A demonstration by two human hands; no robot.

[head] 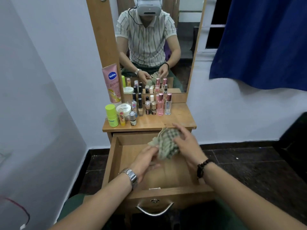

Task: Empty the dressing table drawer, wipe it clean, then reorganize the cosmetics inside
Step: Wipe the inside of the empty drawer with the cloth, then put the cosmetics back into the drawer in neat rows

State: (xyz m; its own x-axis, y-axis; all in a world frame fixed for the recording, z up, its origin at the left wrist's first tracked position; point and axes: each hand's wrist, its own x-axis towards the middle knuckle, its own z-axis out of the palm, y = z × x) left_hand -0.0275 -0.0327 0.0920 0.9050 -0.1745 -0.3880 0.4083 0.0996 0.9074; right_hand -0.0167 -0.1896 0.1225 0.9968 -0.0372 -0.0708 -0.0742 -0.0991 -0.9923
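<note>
One wooden dressing table (pixel 181 119) stands against the wall, with one tall mirror (pixel 182 52) above it. Its one drawer (pixel 114 156) is pulled out, with the inside bare. Above the drawer, two hands share one checked cloth (pixel 167 143): the left hand (pixel 146 161) pinches its near edge, and the right hand (pixel 187 143) curls round its far side. The cosmetics stand on the tabletop's left part: one pink tube (pixel 112 85) leaning on the mirror frame, one green bottle (pixel 112 115), one white jar (pixel 123 109), two tall perfume bottles (pixel 160 104), and a cluster of small bottles too crowded to count. One blue curtain (pixel 262 42) hangs on the right.
</note>
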